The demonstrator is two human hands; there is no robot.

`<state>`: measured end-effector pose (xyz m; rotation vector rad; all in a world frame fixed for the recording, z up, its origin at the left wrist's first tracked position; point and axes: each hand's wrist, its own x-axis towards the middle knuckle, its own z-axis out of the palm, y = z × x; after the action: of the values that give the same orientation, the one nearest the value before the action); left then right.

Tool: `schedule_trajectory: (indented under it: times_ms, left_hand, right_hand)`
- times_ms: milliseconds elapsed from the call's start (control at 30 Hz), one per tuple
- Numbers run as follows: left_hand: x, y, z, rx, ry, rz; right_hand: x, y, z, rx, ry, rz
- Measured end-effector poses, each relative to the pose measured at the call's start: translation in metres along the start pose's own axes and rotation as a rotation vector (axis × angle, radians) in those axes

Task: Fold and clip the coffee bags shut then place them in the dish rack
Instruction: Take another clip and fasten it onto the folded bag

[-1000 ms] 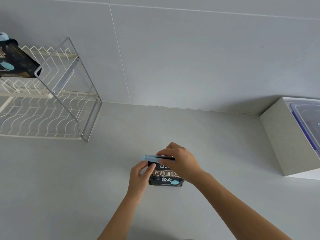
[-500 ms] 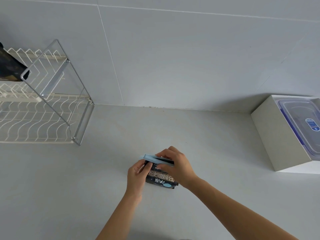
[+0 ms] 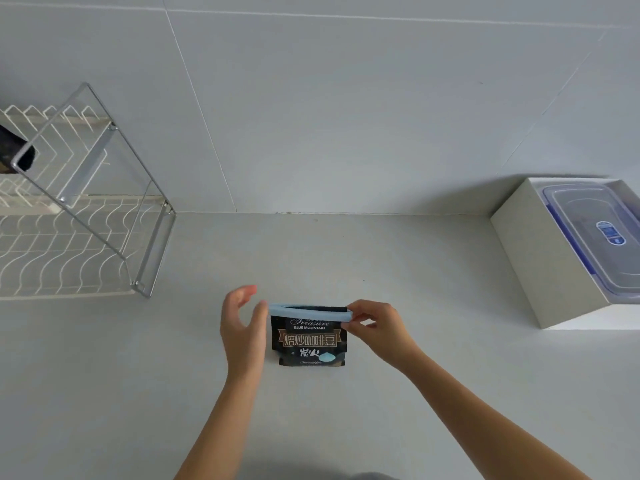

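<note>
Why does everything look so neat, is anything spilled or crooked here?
Nothing stands out. The coffee bag stands upright on the counter with the blue clip straight along its folded top. No spills show. The dish rack and the box sit squarely.

A pale grey counter (image 3: 346, 427) ran back to a wall (image 3: 346, 116) of large light tiles with thin seams. At the right, against that wall, sat a white box (image 3: 540, 258) holding a clear lidded container (image 3: 595, 233). The light was soft and even.
</note>
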<state>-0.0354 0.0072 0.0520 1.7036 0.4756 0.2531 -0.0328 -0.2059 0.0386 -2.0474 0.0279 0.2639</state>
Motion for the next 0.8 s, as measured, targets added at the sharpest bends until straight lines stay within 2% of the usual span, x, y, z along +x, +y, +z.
schedule_trajectory:
  times_ms: [33, 100, 167, 233, 467, 633, 700, 800]
  left_hand:
    - [0.003, 0.006, 0.0, 0.134, -0.018, 0.191]
    - [0.01, 0.019, 0.009, 0.452, -0.241, 0.542]
    - [0.012, 0.032, 0.024, 0.681, -0.544, 0.689]
    - [0.012, 0.038, 0.037, 0.757, -0.709, 0.726]
    - [0.028, 0.059, 0.055, 0.909, -0.98, 0.742]
    - [0.027, 0.061, 0.059, 1.059, -0.966, 0.864]
    - [0.025, 0.059, 0.06, 1.032, -0.941, 0.869]
    - [0.023, 0.054, 0.06, 0.958, -0.91, 0.887]
  right_hand:
    - [0.001, 0.0, 0.002, 0.005, 0.008, -0.007]
    - [0.002, -0.002, 0.003, 0.012, 0.022, -0.017]
    - [0.002, -0.002, 0.003, 0.021, 0.031, -0.034]
    - [0.001, 0.0, 0.002, 0.024, 0.038, -0.048]
    - [-0.001, -0.001, 0.006, -0.02, 0.058, -0.087]
    - [-0.004, -0.003, 0.003, 0.047, 0.005, -0.071]
    - [-0.005, -0.005, 0.002, 0.108, -0.018, -0.076]
    - [-0.005, -0.005, 0.006, 0.188, 0.04, -0.064]
